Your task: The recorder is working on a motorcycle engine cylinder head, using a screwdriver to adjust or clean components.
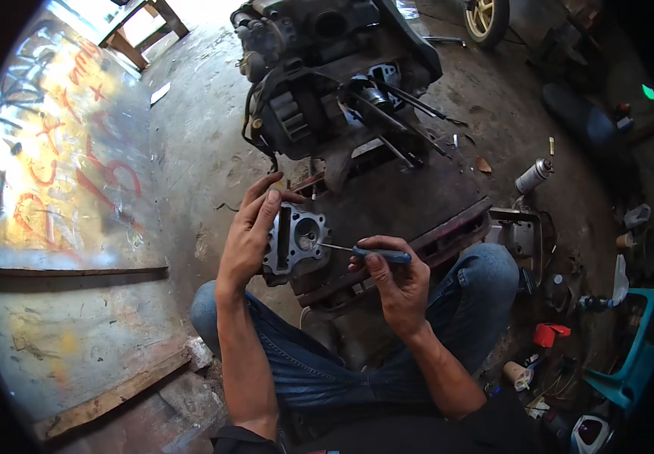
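My left hand [244, 240] grips a grey metal engine cylinder head [284, 253] along its left side, fingers wrapped over its far edge. The flat face with bolt holes and a round combustion chamber [309, 228] is turned up toward me. In my right hand [403, 287] is a screwdriver [392, 256] with a blue handle and a thin shaft. Its tip points left and reaches the chamber's lower right; whether it touches the metal I cannot tell. Just ahead sits an engine [297, 113] with a bare piston [373, 97] and long studs sticking out toward me.
A dark stand with reddish edges [448, 231] lies between my knees and the engine. To the right are a spray can [533, 176], a red piece [550, 334], a teal plastic frame [637, 363] and scattered parts. A painted wall panel [77, 166] rises at left.
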Demonstrator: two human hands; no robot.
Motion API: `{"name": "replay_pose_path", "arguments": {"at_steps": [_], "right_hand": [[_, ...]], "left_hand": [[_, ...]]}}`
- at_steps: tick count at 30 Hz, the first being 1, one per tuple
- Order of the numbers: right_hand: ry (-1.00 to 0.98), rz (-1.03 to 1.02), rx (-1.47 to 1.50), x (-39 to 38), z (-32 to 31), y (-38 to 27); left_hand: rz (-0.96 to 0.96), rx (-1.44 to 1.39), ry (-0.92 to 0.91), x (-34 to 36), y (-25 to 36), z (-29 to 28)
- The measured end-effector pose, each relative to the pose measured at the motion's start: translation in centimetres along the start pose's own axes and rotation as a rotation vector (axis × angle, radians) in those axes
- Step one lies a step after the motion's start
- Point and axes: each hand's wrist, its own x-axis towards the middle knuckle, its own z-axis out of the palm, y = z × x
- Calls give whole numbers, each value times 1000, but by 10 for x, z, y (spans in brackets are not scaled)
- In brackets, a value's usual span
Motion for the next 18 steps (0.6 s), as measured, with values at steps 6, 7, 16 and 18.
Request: {"name": "replay_pose_path", "arguments": {"at_steps": [6,7,16,18], "right_hand": [[-68,-50,-248,1,15,1],[-69,-56,-264,3,17,-6],[-151,-202,-493,43,21,-37],[-199,-190,-558,51,27,-42]], "left_hand": [[-7,-17,59,12,1,5],[-57,-66,31,14,7,5],[-40,-40,71,26,7,14],[16,-30,95,30,7,18]]}}
